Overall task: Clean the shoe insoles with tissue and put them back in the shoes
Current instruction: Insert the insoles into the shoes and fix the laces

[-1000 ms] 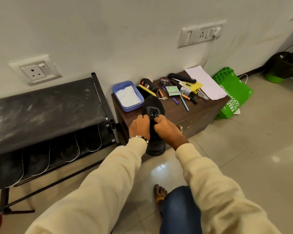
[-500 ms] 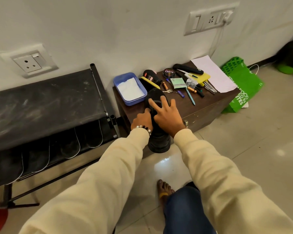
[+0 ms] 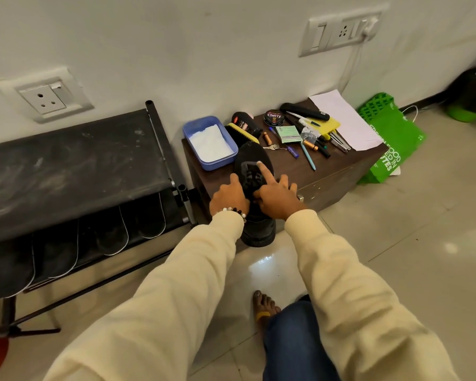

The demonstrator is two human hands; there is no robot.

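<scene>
1. A black shoe lies on the front left corner of a dark wooden cabinet, toe toward the wall, heel hanging past the front edge.
2. The left hand grips the shoe's left side, fingers curled against the upper, thumb up by the laces; a bead bracelet rings the wrist.
3. The right hand lies on top of the shoe, fingers spread and straight, index finger stretched forward onto the tongue.
4. No insole can be made out; the shoe's opening is hidden under the hands.
5. Just left of the toe sits a blue tray holding white tissue.
6. Behind the shoe lie a brush, a polish bottle and a Cherry tin.
7. Pens, batteries, a key and a white sheet are scattered to the right.
8. A green bag leans beside the cabinet; a black rack stands on the left.
</scene>
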